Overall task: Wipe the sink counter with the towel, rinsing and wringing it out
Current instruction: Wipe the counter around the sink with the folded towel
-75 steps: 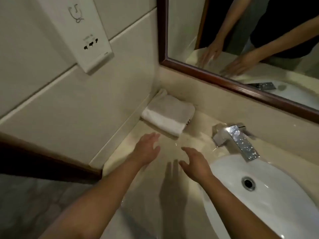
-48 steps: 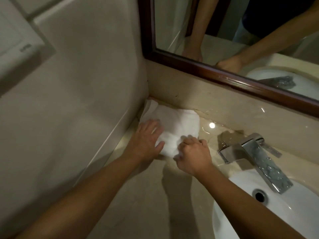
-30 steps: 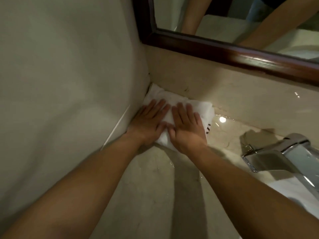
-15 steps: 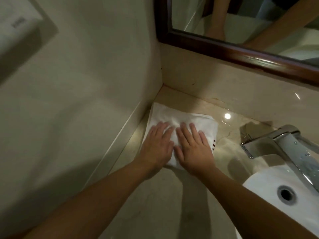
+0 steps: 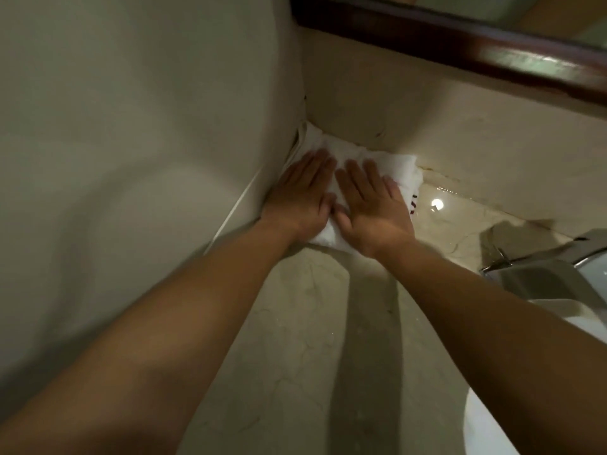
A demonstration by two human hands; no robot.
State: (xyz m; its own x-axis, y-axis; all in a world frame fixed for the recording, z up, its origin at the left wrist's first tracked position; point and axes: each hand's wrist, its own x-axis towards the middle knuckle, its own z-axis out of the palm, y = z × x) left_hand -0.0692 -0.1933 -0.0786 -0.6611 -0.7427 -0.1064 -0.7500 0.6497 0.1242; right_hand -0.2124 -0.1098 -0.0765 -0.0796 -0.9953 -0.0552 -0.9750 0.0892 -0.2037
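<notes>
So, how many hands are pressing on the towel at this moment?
2. The left hand lies flat on the towel beside the side wall; the right hand lies flat next to it, toward the faucet.

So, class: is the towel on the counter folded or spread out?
Folded: the towel is a thick compact pad in the corner, pressed flat under the left hand and right hand.

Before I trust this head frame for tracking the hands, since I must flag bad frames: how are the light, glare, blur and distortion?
Head view: dim, warm light; a round lamp glare on the wet counter; the forearms cast long shadows toward the camera; left hand, right hand and towel slightly soft; mirror frame smeared; wide-angle stretch enlarges the near forearms.
</notes>
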